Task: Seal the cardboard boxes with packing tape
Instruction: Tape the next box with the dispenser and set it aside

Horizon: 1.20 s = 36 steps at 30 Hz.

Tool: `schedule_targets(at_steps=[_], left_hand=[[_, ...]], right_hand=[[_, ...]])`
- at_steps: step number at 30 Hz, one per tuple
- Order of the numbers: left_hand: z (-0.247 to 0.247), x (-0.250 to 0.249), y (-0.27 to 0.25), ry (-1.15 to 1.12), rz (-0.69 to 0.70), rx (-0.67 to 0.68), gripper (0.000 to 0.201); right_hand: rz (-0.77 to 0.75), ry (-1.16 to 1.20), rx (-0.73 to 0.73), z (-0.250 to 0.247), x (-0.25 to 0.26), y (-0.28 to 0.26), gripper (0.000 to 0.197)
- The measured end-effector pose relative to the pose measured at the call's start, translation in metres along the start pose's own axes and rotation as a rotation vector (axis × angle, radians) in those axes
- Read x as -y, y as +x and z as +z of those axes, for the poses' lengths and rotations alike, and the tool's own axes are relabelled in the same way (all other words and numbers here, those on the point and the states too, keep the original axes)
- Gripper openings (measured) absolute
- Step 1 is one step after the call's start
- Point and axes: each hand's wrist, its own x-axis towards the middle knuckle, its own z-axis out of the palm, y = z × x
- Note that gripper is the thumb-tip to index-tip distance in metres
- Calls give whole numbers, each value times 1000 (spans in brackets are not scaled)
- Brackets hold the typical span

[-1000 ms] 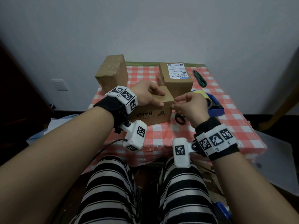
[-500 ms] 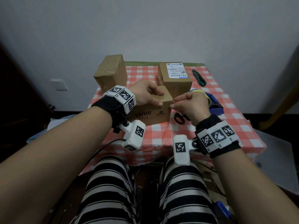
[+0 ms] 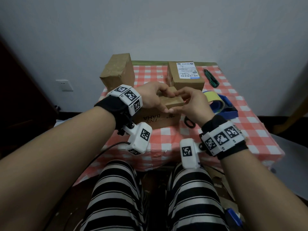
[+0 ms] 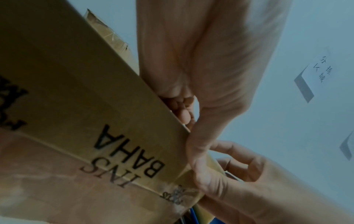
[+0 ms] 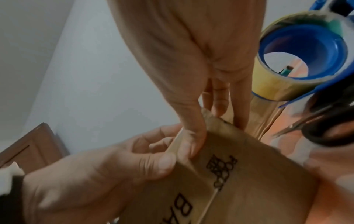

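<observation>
I have the printed cardboard box at the near middle of the table, right in front of my lap, and both hands meet at its near right top corner. My left hand lies over the top with the fingers curled onto the flaps and the thumb down on the front edge, which I judge keeps the flaps flat and the box from sliding. My right hand pinches the same corner, thumb on the front face and fingers over the top edge; I think I am pressing something down there, though I cannot tell whether tape lies under my fingers. The tape dispenser with its yellowish roll sits just to the right of the box, near enough to grab, and black scissors lie between them. 2 more boxes stand at the back, a plain one on the left and a labelled one on the right, with a green cutter beyond. The cloth is red and white check, the wall behind plain and pale, with a socket low on the left.
</observation>
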Motion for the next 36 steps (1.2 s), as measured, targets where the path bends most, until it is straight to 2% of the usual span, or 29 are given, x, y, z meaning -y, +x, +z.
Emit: schedule_targets(at_steps=[3,5,10,16,24,28,34,36], left_hand=[[-1,-2,0,13,-22,10,50],[-1,-2,0,-3,-33,10,52],[0,-2,-1,-23,-32,9,48],[1,-1,1,-41,-29,16,51],[1,1,3,-30,-16,10,50],[1,-1,3,-14,-11,14,49],[2,-1,1,-33,-13,-13,50],[-2,-2,-1,-53,-35,-19,50]], right_hand=[[78,22,154,-20,-3,0,58],[95,111,186,-25,-6,0,58],[42,111,46,-18,-11,3,49],[46,129,44,-21,-9,2,43],[97,277,10,-15,-13,-1,40],[141,363,41,-16,-11,0,37],[162,321,-5,-14,-9,-1,18],[189,323,6,-16,-8,0,19]])
